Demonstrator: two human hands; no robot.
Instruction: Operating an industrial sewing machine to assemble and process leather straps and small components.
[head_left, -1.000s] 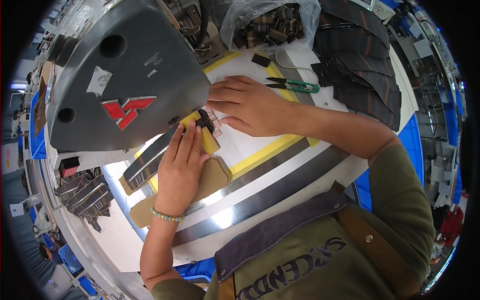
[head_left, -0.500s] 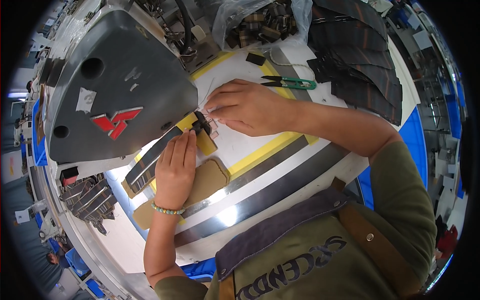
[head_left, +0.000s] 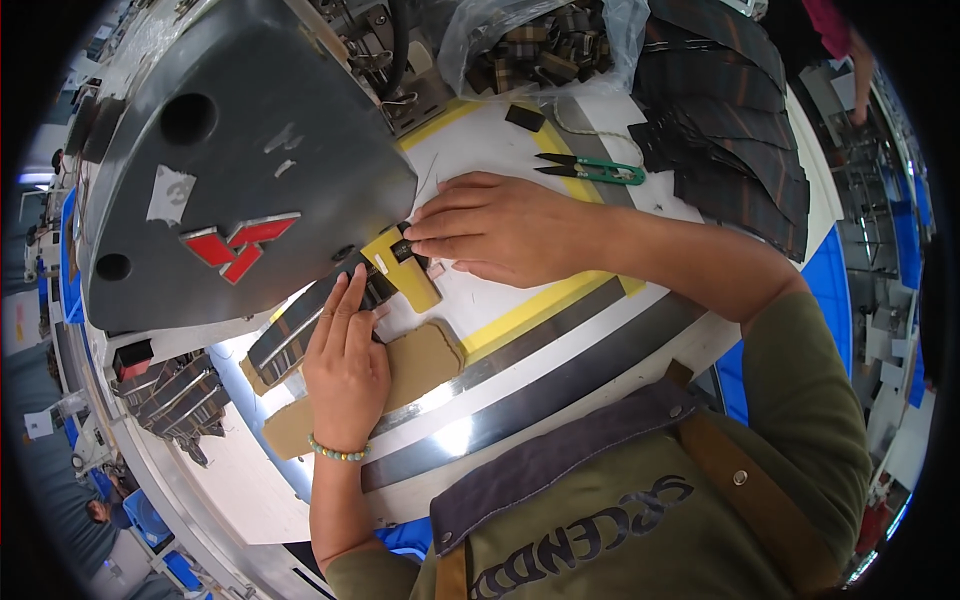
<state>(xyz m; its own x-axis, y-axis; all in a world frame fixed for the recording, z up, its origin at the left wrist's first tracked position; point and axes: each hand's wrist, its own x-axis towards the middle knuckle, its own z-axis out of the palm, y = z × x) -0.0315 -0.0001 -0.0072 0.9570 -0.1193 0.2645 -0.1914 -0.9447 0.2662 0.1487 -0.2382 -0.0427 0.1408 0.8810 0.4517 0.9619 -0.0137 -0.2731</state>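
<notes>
- Pinched lightly under the right hand [head_left: 500,225] fingertips, a small dark strap piece [head_left: 400,255] is held beside the yellow guide [head_left: 405,275], mid-bench under the sewing machine head [head_left: 230,170].
- Left hand [head_left: 345,365] is laid flat, grasping nothing.
- It is judged light and limp; best held at its edges.

olive shirt [head_left: 640,520], beaded bracelet [head_left: 337,452], brown strap [head_left: 745,485]

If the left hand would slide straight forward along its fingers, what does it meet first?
Probably the small dark piece beside the yellow guide, just under the grey machine head; the left hand fingertips already reach it. Depth is unclear.

left hand [head_left: 345,365] slid forward (slightly), fingers straighter
</notes>
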